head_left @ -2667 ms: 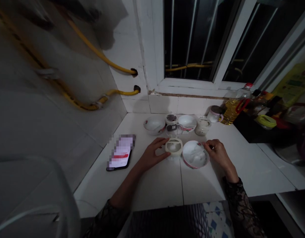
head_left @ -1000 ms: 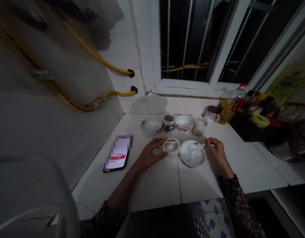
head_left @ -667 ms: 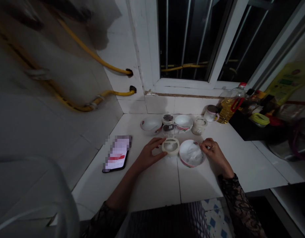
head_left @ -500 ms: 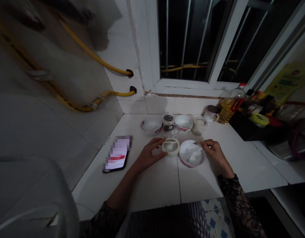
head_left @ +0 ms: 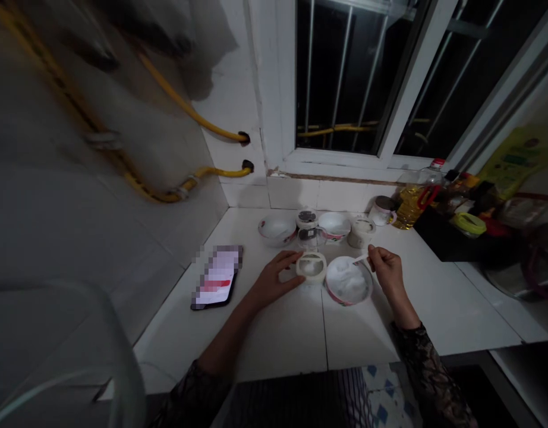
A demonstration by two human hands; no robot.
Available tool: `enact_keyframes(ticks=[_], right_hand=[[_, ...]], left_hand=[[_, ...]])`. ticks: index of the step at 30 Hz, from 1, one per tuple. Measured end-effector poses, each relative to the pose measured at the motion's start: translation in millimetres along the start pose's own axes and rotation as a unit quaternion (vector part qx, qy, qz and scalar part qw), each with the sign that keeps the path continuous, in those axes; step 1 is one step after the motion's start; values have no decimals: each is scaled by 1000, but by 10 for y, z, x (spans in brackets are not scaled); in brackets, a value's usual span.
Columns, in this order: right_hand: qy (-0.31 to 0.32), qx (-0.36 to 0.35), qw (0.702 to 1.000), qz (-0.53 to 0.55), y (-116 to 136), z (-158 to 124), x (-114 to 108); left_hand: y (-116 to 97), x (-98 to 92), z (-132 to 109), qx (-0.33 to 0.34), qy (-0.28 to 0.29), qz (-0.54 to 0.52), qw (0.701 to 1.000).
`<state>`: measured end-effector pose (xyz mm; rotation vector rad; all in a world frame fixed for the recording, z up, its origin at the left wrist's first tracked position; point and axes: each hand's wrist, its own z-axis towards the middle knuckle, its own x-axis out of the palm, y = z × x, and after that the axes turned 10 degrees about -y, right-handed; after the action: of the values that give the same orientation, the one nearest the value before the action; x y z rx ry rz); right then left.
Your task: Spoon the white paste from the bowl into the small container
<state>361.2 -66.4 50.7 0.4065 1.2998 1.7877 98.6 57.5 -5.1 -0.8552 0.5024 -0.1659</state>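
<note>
Head view: right hand (head_left: 389,274) pinches a small white spoon (head_left: 361,258) beside a red-rimmed white bowl (head_left: 345,304)

The spoon lies nearly level, its long axis slanting from the right fingers (head_left: 372,253) leftward and slightly down, with its tip just above the bowl's far right rim. The bowl holds a white, powdery-looking mound, and the spoon's tip points toward it. The right hand is the nearer to the bowl, while the left hand (head_left: 274,279) is well apart from the spoon, on the far side of a cream-white ring (head_left: 311,267). The right thumb and fingers are closed together on the spoon's handle, with the other fingers loosely curled. The left fingers (head_left: 288,257) and thumb curve around the ring's left side, holding it against the white tiled counter (head_left: 274,345). The ring sits just beside the bowl; whether it is a tape roll or a mould, the view does not settle. Behind it stands a clear glass jar (head_left: 310,239). Compared with the frame just before, the right hand has lifted from low against the bowl's rim, and the spoon now shows clear of the fingers. The left hand and ring look unchanged.
</note>
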Motion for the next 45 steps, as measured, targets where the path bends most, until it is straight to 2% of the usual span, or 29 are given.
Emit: enact_keyframes(ticks=[2, 5, 7, 9, 11, 12, 14, 19, 21, 23, 26, 29, 33, 38, 45], right_hand=[[-15, -63, 998, -5, 150, -57, 80], [-67, -221, 972, -33, 323, -156, 214], [-82, -364, 925, -64, 380, -224, 305], [-51, -509, 853, -105, 399, -284, 378], [-18, -602, 787, -137, 396, -323, 415], [-16, -620, 771, -142, 390, -332, 417], [-40, -609, 781, -137, 371, -325, 394], [-95, -465, 875, -98, 263, -171, 220], [-86, -413, 901, -100, 188, -74, 120], [-34, -376, 917, -130, 99, 20, 20], [90, -328, 921, -187, -33, 114, -72], [197, -281, 916, -209, -126, 128, -66], [282, -227, 917, -169, -185, 92, -13], [284, -178, 933, -130, -193, 79, -25], [221, -117, 965, -73, -139, 90, -55]], left_hand=[[-7, -3, 1, 0, 2, -1, 1000], [-20, -6, 5, 2, 3, -4, 1000], [-28, -7, 6, 2, 3, -7, 1000], [-36, -7, 5, 3, 2, -8, 1000], [-43, -7, 4, 5, 1, -10, 1000], [-44, -7, 4, 5, 1, -10, 1000], [-44, -8, 3, 2, 0, -9, 1000], [-35, -7, 3, -2, 0, -7, 1000], [-36, -7, 2, -3, 1, -6, 1000], [-39, -8, 1, -1, 2, -4, 1000], [-39, -13, -1, 2, 4, 2, 1000], [-26, -14, -3, 3, 4, 9, 1000], [-5, -5, -7, 6, -1, 9, 1000], [-15, -8, -3, 5, 1, 11, 1000], [-40, -24, 0, 0, 6, 9, 1000]])
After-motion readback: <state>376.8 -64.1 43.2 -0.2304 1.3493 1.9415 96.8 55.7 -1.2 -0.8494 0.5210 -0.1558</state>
